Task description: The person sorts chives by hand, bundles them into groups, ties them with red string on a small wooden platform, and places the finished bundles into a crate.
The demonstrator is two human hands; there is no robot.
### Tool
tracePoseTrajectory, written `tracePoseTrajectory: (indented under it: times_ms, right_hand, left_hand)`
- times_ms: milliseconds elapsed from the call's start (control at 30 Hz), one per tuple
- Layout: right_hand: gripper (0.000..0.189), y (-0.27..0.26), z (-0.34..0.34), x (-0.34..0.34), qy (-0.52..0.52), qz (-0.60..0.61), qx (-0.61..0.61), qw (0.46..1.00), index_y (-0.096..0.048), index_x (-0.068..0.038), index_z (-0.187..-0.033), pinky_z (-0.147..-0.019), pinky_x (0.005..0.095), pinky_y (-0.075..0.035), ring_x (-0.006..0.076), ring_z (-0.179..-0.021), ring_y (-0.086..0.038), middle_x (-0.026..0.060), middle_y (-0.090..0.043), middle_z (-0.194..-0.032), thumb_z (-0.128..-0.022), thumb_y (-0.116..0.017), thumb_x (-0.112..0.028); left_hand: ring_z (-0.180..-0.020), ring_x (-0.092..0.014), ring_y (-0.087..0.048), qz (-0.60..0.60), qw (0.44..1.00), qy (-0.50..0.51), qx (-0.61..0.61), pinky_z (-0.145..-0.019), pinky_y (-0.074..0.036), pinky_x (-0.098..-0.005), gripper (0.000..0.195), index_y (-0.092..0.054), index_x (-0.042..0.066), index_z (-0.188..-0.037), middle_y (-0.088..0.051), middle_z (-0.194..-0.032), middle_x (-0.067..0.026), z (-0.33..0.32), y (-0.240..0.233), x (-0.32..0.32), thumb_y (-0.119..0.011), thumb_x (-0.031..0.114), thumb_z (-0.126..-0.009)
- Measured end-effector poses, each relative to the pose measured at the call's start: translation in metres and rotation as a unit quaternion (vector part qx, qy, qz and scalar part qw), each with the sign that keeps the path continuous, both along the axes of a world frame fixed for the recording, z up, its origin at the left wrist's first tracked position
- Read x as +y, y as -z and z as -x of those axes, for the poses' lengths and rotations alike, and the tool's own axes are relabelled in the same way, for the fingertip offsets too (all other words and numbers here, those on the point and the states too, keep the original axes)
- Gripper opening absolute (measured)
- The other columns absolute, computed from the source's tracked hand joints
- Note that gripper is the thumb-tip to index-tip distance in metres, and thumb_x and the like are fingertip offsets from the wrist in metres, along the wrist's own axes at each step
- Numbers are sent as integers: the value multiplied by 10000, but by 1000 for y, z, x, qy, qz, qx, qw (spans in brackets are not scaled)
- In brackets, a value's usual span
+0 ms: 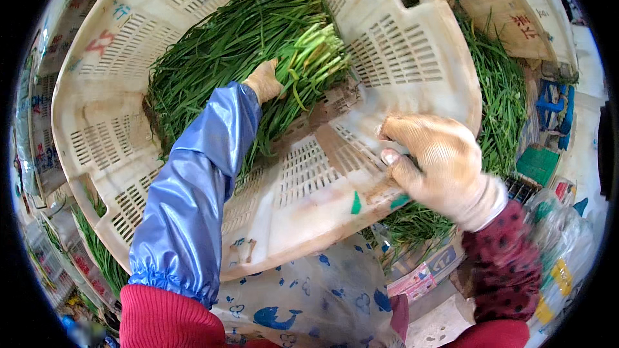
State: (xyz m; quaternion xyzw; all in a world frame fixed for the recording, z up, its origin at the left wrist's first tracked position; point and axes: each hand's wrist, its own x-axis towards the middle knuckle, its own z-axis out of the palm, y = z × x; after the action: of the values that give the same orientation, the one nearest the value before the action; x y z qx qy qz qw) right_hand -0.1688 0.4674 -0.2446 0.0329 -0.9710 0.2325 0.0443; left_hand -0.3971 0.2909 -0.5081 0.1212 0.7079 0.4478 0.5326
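A large cream plastic basket with slotted walls lies before me, holding a thick pile of long green leafy stalks, perhaps Chinese chives. My left hand, in a tan glove below a blue sleeve cover, is on a bunch with pale cut ends, its fingers partly hidden among the leaves. Over the basket's near right rim is my right hand, gloved with bare fingertips showing. Its thumb and fingers are curled but apart, with nothing between them.
More greens lie right of the basket, beside another cream basket. A blue plastic object, a green block and clear plastic bags are at the right. Loose greens lie below the rim. My whale-print apron touches its near side.
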Motion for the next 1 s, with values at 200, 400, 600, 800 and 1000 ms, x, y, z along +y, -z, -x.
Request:
tracePoseTrajectory:
  times_ms: [200,400,600,800,1000]
  right_hand:
    - [590,27,131,16,-30,-50,-670,740,-528,-68,-1297,-659,340,-512,215,-715,-603,113,-640,-900,-772,-710,-270]
    - [417,119,153,12,-14,-48,-548,835,-658,0,-979,-609,322,-512,186,-695,-641,92,-674,-793,-713,-745,-308]
    - [562,180,141,-43,346,271,-313,842,-474,11,-1189,-579,328,-474,190,-664,-580,80,-613,-775,-687,-722,-32]
    - [249,193,136,-31,246,327,-303,861,-666,7,-892,-662,322,-506,174,-753,-620,98,-662,-826,-652,-728,-6]
    - [413,113,178,-63,23,-12,-343,939,-683,-80,-1001,-857,336,-509,237,-980,-640,88,-681,-1016,-606,-797,-124]
  left_hand:
    - [-918,-180,-592,-83,994,65,35,-819,-491,-296,609,-550,66,-1181,-657,-1026,-46,18,7,-21,-715,-30,-602]
    - [-910,-143,-578,-61,996,67,21,-796,-490,-292,653,-546,61,-1200,-651,-1016,-20,26,-13,-22,-683,-78,-577]
    - [-942,-128,-569,-160,936,-154,-272,-844,-484,-285,683,-540,80,-1229,-646,-1061,-21,19,-7,-40,-698,-94,-588]
    - [-1058,-171,-543,-19,952,286,104,-909,-464,-327,933,-408,55,-1352,-569,-1235,-91,18,-97,-43,-862,127,-540]
    - [-1193,-236,-468,-192,979,20,68,-1039,-383,-368,1148,-233,98,-1464,-499,-1335,-83,0,-79,-63,-905,54,-534]
